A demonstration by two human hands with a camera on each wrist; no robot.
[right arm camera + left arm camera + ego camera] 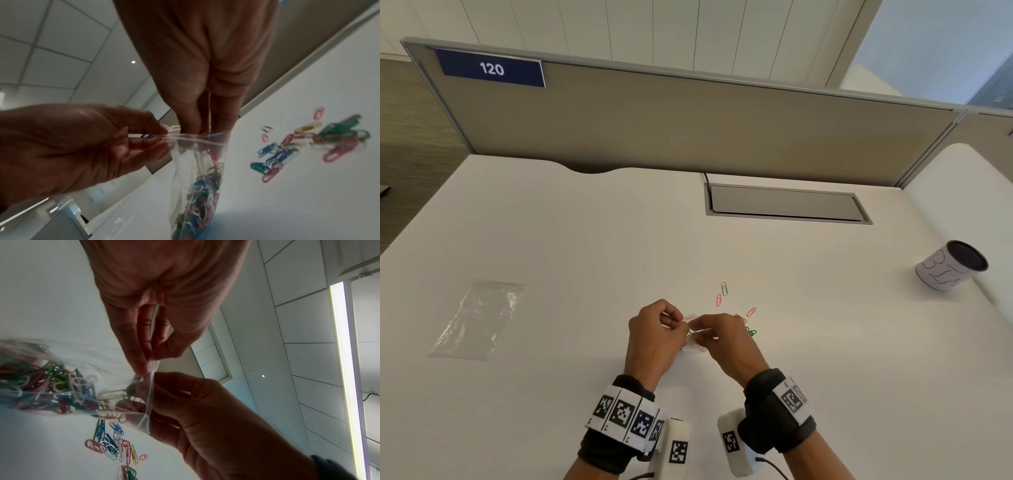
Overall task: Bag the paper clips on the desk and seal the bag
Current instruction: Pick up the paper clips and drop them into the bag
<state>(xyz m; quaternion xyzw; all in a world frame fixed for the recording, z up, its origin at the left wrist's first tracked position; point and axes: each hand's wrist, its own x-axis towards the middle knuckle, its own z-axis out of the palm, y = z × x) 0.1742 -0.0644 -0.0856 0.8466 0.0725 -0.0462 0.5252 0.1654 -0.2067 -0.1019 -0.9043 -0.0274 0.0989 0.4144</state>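
A small clear zip bag (197, 186) holding many coloured paper clips hangs between my hands just above the white desk (585, 240). My left hand (678, 320) pinches one corner of the bag's rim (151, 365) between thumb and fingers. My right hand (697, 325) has its fingertips (193, 125) at the bag's open mouth, pinching a few paper clips (210, 151) that hang inside. Several loose paper clips (724, 289) lie on the desk just right of my hands, a pile of them (308, 142) plain in the right wrist view.
A second clear bag (479, 318) lies flat on the desk at the left. A white cup (950, 265) stands at the right edge. A grey cable hatch (787, 204) sits farther back, with a beige partition (688, 120) behind the desk.
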